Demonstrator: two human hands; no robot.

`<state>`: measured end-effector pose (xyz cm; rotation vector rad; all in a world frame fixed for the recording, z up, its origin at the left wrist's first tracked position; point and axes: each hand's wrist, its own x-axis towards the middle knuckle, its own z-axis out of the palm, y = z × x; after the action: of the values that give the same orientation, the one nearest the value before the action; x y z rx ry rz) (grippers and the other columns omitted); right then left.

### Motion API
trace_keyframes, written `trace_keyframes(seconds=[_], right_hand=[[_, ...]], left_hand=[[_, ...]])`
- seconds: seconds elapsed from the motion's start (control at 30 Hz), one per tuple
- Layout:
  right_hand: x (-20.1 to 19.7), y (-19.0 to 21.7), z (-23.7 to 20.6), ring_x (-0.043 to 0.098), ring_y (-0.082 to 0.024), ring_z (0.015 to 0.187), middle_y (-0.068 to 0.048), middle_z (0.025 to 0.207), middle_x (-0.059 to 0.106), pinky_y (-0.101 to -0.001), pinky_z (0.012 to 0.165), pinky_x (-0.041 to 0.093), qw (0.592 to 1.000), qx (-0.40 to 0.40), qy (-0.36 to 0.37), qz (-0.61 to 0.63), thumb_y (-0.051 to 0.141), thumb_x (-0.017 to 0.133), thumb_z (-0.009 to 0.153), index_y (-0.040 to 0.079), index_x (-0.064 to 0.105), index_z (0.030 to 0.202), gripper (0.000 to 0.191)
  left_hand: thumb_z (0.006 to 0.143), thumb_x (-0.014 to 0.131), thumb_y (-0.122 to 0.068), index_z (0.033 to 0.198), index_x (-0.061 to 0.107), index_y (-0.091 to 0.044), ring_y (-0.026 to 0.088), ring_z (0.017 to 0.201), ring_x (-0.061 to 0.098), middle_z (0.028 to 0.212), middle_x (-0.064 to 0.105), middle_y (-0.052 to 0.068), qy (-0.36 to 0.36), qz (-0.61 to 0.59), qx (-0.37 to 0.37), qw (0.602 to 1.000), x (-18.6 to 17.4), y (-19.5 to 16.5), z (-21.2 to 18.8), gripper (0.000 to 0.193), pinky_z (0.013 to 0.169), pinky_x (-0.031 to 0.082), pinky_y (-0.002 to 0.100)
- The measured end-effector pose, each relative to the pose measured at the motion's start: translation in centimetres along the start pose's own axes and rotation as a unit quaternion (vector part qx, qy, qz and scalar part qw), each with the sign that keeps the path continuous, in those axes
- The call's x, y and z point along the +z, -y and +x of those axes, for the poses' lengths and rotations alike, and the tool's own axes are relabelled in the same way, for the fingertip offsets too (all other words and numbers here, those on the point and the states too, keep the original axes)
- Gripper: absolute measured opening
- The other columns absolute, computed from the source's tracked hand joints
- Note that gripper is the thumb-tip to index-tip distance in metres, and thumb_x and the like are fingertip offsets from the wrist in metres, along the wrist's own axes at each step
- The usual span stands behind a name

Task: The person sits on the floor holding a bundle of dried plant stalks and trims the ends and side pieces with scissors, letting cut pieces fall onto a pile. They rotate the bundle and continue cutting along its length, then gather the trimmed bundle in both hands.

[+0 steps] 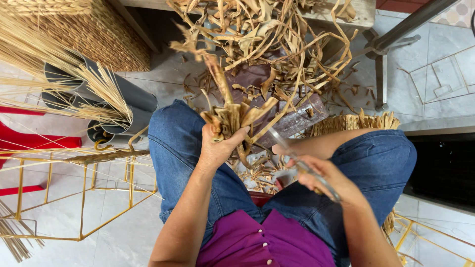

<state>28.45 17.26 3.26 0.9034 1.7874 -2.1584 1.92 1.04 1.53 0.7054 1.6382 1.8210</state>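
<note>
While the person sits with both knees apart in blue jeans (183,143), the left hand (217,148) is clamped around a bunch of dried leaf strips (235,116), thumb across the front, with the strips fanning upward above the fist. Just to the right of it and a little lower, the right hand (326,180) is closed on a pair of scissors (297,160), whose blades angle up toward the base of the bunch and end just beside it; whether they touch the strips cannot be told. Beyond both hands lies a big tangled pile of the same dry strips (277,44), part of it on a dark wooden board (297,118). Between the knees, under the hands, small cut scraps (257,173) are scattered. Left of the left hand stand grey plastic pipes (123,106) stuffed with straw stalks (54,64), and below them a yellow wire frame (89,198). A woven basket (99,34) sits further off to the upper left.
</note>
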Motion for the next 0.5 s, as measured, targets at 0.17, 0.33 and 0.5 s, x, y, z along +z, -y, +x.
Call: trace_keyframes(seconds=[0.17, 0.33, 0.5], right_hand=[[-3.4, 3.0, -1.3, 0.056, -0.007, 0.082, 0.001, 0.095, 0.06, -0.0219, 0.07, 0.046, 0.988, -0.126, -0.078, -0.044, 0.027, 0.084, 0.078, 0.006, 0.061, 0.14, 0.069], [-4.1, 8.5, -0.8, 0.067, -0.016, 0.097, -0.006, 0.107, 0.071, -0.0328, 0.085, 0.053, 0.921, -0.151, -0.139, -0.332, 0.028, 0.09, 0.065, 0.009, 0.058, 0.137, 0.081], [-2.9, 11.1, -0.1, 0.068, -0.019, 0.103, -0.012, 0.117, 0.07, -0.0337, 0.086, 0.053, 0.903, -0.164, -0.129, -0.376, 0.03, 0.092, 0.063, 0.006, 0.059, 0.134, 0.082]], left_hand=[[0.081, 0.084, -0.006, 0.113, 0.067, -0.003, 0.009, 0.09, 0.068, 0.101, 0.073, 0.003, 0.091, 0.098, 0.065, 0.989, 0.7, -1.2, -0.4, 0.037, 0.084, 0.057, 0.025], [0.075, 0.083, -0.005, 0.118, 0.068, -0.002, 0.022, 0.098, 0.071, 0.111, 0.07, 0.01, 0.201, 0.155, 0.139, 0.957, 1.1, -3.0, -0.2, 0.046, 0.088, 0.057, 0.031], [0.073, 0.084, -0.005, 0.117, 0.068, -0.002, 0.028, 0.101, 0.071, 0.114, 0.072, 0.01, 0.227, 0.182, 0.157, 0.944, 1.3, -3.7, -0.2, 0.047, 0.091, 0.058, 0.034]])
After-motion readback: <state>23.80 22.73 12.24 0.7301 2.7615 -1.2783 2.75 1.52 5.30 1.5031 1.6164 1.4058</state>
